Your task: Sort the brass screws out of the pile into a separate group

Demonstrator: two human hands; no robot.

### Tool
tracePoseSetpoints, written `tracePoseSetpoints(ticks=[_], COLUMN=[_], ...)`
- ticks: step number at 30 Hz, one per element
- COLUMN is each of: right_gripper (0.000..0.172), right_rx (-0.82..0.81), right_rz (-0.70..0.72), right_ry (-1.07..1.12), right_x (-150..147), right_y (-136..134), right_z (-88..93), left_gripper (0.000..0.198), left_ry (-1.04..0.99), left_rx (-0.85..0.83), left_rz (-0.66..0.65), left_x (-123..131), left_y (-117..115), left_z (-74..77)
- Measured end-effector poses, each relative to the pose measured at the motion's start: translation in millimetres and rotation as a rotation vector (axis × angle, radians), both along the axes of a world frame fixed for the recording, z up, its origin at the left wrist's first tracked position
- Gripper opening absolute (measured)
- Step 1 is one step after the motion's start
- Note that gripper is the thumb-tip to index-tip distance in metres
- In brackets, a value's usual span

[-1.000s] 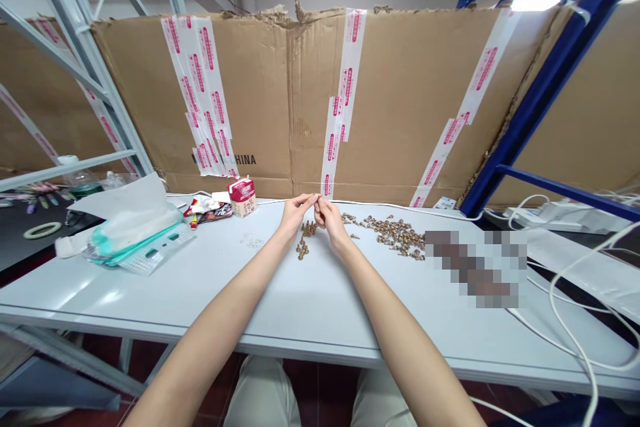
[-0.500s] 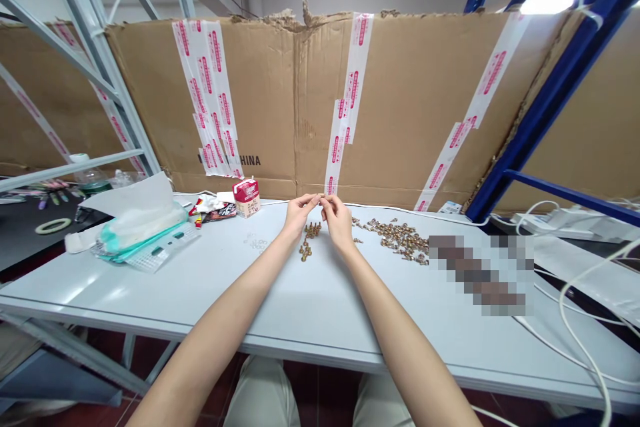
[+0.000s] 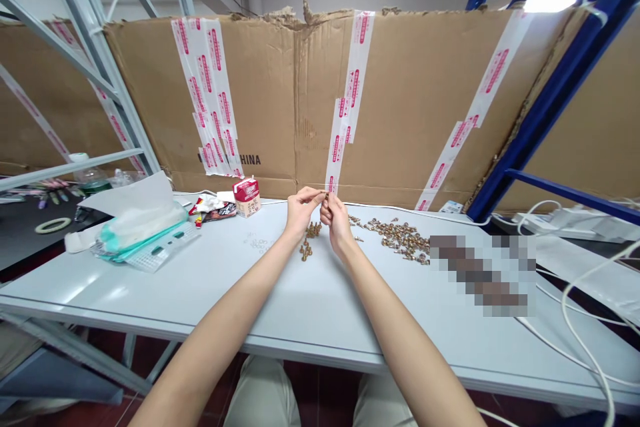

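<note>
My left hand (image 3: 300, 209) and my right hand (image 3: 335, 217) are raised together just above the white table (image 3: 280, 300), fingertips pinched and nearly touching. Between them sits a tiny piece, too small to name. Directly below the hands lie two small clusters of brass screws (image 3: 309, 240). A larger scatter of brass screws (image 3: 397, 237) spreads to the right of my right hand. Some small clear washers (image 3: 255, 241) lie left of the hands.
A tissue pack (image 3: 143, 227), a small red-and-white carton (image 3: 247, 196) and wrappers (image 3: 213, 208) lie at the left. A taped cardboard wall (image 3: 320, 100) stands behind. White cables (image 3: 575, 320) run along the right. A blue rack post (image 3: 530, 120) rises at the right.
Both hands have stayed pinched together above the screws, lifting slightly. The view has shifted a little.
</note>
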State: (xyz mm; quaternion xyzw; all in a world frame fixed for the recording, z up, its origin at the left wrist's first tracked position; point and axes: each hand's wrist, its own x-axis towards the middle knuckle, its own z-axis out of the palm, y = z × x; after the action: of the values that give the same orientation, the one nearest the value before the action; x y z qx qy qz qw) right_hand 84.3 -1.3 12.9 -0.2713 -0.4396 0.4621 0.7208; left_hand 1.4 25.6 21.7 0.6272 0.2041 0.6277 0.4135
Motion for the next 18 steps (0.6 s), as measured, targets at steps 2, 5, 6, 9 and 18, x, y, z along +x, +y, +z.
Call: tracePoseSetpoints(ticks=[2, 5, 6, 9, 18], right_gripper=[0.034, 0.037, 0.038, 0.039, 0.04], right_rx=[-0.019, -0.036, -0.039, -0.03, 0.041], right_rz=[0.026, -0.001, -0.015, -0.062, -0.299], right_ry=[0.024, 0.014, 0.006, -0.022, -0.199], right_x=[0.6, 1.1, 1.0, 0.0, -2.8], right_y=[-1.0, -1.8, -2.0, -3.2, -7.9], right_z=[1.9, 3.7, 4.2, 5.3, 5.8], left_gripper=[0.013, 0.015, 0.017, 0.018, 0.011], left_ry=[0.03, 0.061, 0.067, 0.083, 0.167], left_rx=[0.026, 0.073, 0.088, 0.104, 0.222], left_rz=[0.042, 0.043, 0.037, 0.064, 0.28], left_x=[-2.2, -4.4, -4.6, -4.0, -7.9], left_y=[1.5, 2.0, 1.6, -0.7, -7.2], left_z=[1.3, 3.4, 4.0, 5.5, 10.1])
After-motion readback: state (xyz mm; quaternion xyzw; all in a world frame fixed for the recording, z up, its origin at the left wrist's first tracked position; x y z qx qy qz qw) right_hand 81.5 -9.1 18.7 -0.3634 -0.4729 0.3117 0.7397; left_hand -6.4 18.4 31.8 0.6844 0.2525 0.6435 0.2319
